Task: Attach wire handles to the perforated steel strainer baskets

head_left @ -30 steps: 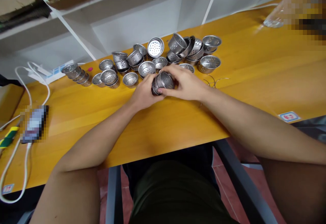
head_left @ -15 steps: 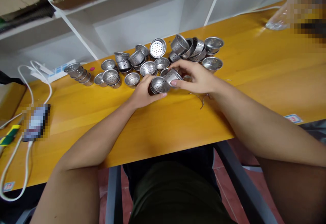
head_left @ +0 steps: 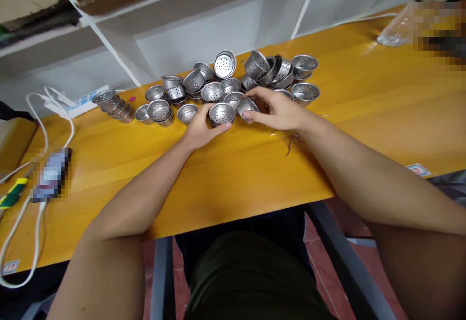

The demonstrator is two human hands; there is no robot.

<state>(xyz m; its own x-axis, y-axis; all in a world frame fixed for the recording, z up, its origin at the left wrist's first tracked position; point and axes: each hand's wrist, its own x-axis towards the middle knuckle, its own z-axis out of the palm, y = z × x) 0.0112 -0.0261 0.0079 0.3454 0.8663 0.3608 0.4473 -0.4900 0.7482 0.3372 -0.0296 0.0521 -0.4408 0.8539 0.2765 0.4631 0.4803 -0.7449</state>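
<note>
Many small perforated steel strainer cups lie in a loose group (head_left: 225, 79) across the far middle of a yellow wooden table (head_left: 236, 179). My left hand (head_left: 200, 128) is closed around one strainer cup (head_left: 221, 113), which rests upright on the table. My right hand (head_left: 278, 110) pinches a second strainer cup (head_left: 246, 106), tilted on its side, right beside the first. Thin wire rings (head_left: 287, 138) lie on the table under my right wrist.
A row of nested cups (head_left: 111, 105) lies at the left of the group. White cables (head_left: 40, 116), a blurred device (head_left: 51, 174) and a green-yellow tool (head_left: 12, 193) sit at the left edge. White shelving stands behind the table. A clear bag (head_left: 393, 31) lies far right.
The two cups held together a second ago have been pulled apart. My left hand set its cup upright on the table; my right hand carried the other slightly right and away.
</note>
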